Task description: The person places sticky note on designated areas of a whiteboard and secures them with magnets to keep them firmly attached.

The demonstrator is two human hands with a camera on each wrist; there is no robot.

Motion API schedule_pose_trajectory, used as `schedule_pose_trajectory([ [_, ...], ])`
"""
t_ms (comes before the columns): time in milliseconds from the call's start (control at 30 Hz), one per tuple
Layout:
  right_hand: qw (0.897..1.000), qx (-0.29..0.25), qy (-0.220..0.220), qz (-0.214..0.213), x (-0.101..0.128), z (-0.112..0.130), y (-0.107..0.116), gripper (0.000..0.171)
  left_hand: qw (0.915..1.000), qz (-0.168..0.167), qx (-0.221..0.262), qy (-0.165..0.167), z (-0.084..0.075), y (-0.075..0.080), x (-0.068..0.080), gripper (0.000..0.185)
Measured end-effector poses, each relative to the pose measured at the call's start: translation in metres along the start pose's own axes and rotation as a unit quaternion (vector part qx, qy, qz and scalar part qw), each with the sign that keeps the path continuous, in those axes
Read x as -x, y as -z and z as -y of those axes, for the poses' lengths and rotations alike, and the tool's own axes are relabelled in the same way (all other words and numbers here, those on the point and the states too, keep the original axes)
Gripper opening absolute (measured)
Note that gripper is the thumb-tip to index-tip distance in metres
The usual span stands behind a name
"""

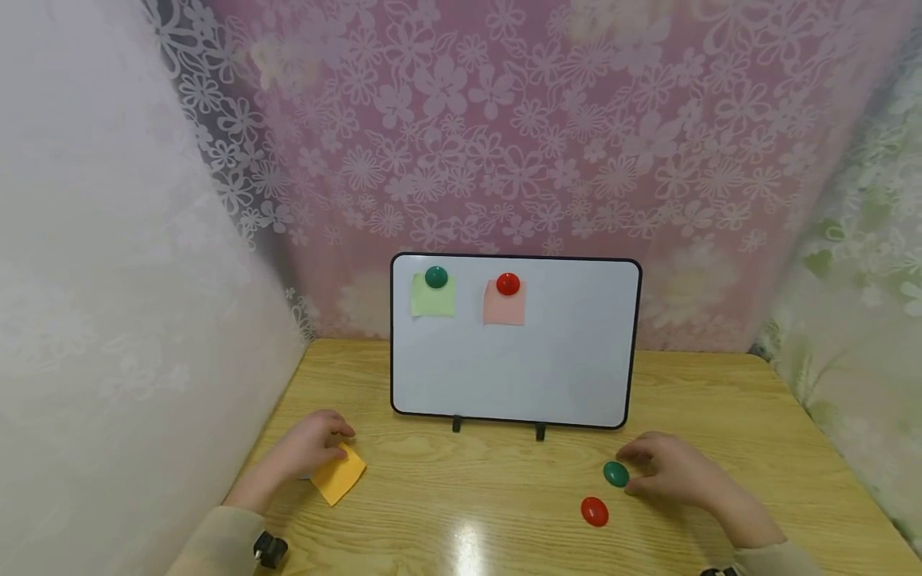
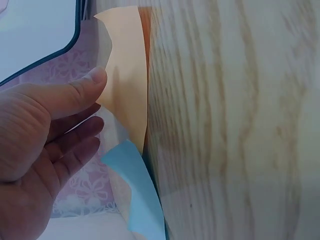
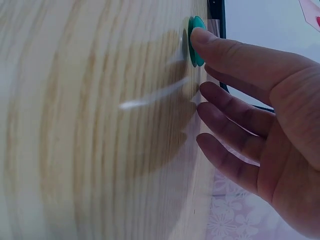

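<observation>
On the wooden table [image 1: 475, 480] my left hand [image 1: 337, 442] lies at the left, its thumb and fingertips pinching the edge of an orange sticky note [image 1: 340, 477]. In the left wrist view the thumb of that hand [image 2: 99, 100] lies on the orange note [image 2: 127, 75], which curls up above a blue note [image 2: 142, 192]. At the right, my right hand [image 1: 637, 470] has its thumb against a green round magnet [image 1: 615, 474]. In the right wrist view its [image 3: 200, 65] other fingers are straight and apart from the green magnet [image 3: 196, 50]. A red magnet [image 1: 594, 511] lies just in front.
A small whiteboard [image 1: 519, 376] stands on two feet at the table's back. It carries a green note [image 1: 432, 302] under a green magnet [image 1: 435, 278] and a pink note [image 1: 504, 310] under a red magnet [image 1: 507, 284]. Flowered curtains close in behind and on both sides.
</observation>
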State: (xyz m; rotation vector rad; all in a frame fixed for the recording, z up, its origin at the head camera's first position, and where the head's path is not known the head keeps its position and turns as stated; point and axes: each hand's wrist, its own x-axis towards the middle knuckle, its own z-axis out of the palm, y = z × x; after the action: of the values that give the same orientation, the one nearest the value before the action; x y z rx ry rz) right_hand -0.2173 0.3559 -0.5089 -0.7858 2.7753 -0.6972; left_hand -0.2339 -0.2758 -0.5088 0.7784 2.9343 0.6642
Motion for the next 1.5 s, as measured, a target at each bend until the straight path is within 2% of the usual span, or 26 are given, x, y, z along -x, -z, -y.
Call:
schedule_pose_trajectory([
  [200,1.0,0.002,-0.004,-0.003,-0.001,0.002,-0.003,0.043,0.9995,0.008,0.005,0.029,0.0,-0.003,-0.001,0.025],
  [500,1.0,0.018,0.005,-0.019,-0.002,0.003,-0.006,0.039,0.999,0.019,0.003,0.039,0.0,-0.006,-0.001,0.024],
  [667,1.0,0.021,-0.01,-0.016,-0.003,0.006,-0.006,0.037,0.9991,0.016,-0.003,0.039,-0.003,-0.006,-0.001,0.023],
  [1033,1.0,0.013,-0.02,-0.007,-0.004,0.007,-0.009,0.037,0.9978,0.006,0.003,0.066,-0.004,-0.01,-0.004,0.015],
  [1233,0.999,0.019,-0.043,-0.014,-0.005,0.009,-0.012,0.035,0.9958,0.002,0.021,0.089,-0.006,-0.011,-0.006,0.014],
  [1500,0.995,0.013,-0.098,-0.015,-0.01,0.019,-0.014,0.034,0.9921,-0.013,0.025,0.122,-0.009,-0.015,-0.008,0.012],
])
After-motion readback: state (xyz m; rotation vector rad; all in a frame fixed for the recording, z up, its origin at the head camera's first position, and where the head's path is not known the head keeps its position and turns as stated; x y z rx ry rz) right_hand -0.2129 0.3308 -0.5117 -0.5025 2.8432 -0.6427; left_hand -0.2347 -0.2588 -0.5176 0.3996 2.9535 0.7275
